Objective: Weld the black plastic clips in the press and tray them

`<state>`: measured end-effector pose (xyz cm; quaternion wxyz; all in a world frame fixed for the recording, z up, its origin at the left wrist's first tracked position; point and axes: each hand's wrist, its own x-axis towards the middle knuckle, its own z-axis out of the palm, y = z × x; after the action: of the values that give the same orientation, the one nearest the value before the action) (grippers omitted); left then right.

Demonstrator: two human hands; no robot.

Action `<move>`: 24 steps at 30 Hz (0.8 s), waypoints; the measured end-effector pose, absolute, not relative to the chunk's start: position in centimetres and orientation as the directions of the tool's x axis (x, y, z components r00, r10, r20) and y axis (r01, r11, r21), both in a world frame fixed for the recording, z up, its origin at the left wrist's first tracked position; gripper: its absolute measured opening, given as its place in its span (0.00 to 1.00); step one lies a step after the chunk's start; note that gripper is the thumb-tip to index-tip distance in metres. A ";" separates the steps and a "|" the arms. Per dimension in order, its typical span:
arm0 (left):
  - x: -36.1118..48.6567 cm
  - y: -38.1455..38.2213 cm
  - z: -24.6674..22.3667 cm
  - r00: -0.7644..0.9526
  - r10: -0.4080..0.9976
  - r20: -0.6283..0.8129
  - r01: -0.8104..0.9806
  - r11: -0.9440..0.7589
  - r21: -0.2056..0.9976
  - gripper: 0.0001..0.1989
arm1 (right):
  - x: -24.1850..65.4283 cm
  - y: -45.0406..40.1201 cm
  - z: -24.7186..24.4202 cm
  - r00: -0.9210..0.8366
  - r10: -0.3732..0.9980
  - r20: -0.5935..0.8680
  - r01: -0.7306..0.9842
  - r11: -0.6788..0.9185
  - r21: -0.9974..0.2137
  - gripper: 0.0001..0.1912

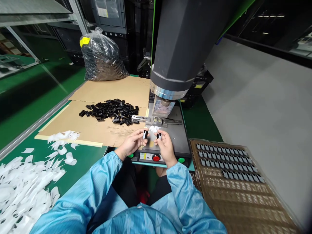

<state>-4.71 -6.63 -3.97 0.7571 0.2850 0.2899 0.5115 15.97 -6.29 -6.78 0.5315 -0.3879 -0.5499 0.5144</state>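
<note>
My left hand (pixel 133 142) pinches a small black plastic part with a pale face (pixel 145 134) between thumb and fingers. A similar black and grey part (pixel 159 136) sits in the grip of my right hand (pixel 166 148). Both hands are over the front of the press's metal base plate (pixel 179 138), a short gap apart. Just beyond them lie small white pieces (pixel 154 129), in front of the metal fixture (pixel 158 121). Above the fixture stands the press head (pixel 168 86), apart from my fingers.
Black parts (pixel 114 110) are heaped on cardboard (pixel 92 130); white film pieces (pixel 31 182) pile up at left. A tray (pixel 219 201) at right holds rows of grey parts. A red button (pixel 156 157) and green buttons (pixel 181 160) line the front. A filled bag (pixel 103 57) stands behind.
</note>
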 end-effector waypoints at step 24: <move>-3.9 -6.9 -4.3 0.279 0.955 -0.099 -0.477 0.227 0.849 0.28 | 15.4 -6.4 -6.6 -0.119 0.972 0.200 -0.084 0.191 -0.978 0.18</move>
<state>-3.86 -6.91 -4.33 0.7115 0.3649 0.3277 0.5032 15.45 -6.39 -6.64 0.5316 -0.3972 -0.5594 0.4967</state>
